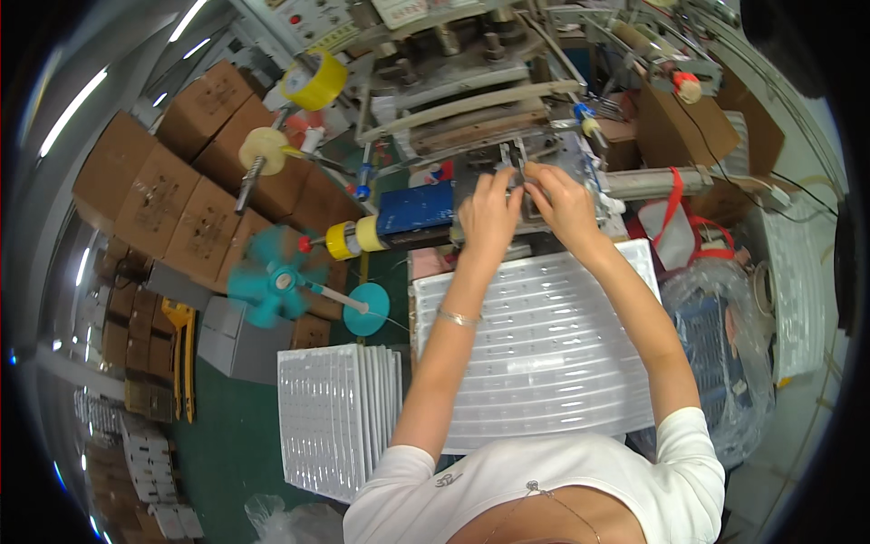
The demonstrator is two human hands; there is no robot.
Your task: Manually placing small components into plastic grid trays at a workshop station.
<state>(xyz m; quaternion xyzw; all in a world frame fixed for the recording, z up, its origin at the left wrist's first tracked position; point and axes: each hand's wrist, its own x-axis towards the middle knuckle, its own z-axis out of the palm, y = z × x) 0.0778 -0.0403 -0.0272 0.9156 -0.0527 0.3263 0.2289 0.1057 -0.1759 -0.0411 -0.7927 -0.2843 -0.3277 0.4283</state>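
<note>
Small dark part (pixel 514 161) sits at machine fixture (pixel 544 150), pinched between fingertips of left hand (pixel 489 213) and right hand (pixel 564 201); both hands grasping it, exact hold partly hidden. Risk, as judgement: fingers close to press tooling, pinch likely if machine cycles; part may seat crooked. White blister trays (pixel 544 344) lie under forearms, pockets too small to read. Second tray stack (pixel 337 417) stands left. Clear bag (pixel 716 363) right holds blue items. Cardboard boxes (pixel 172 190) closed.
</note>
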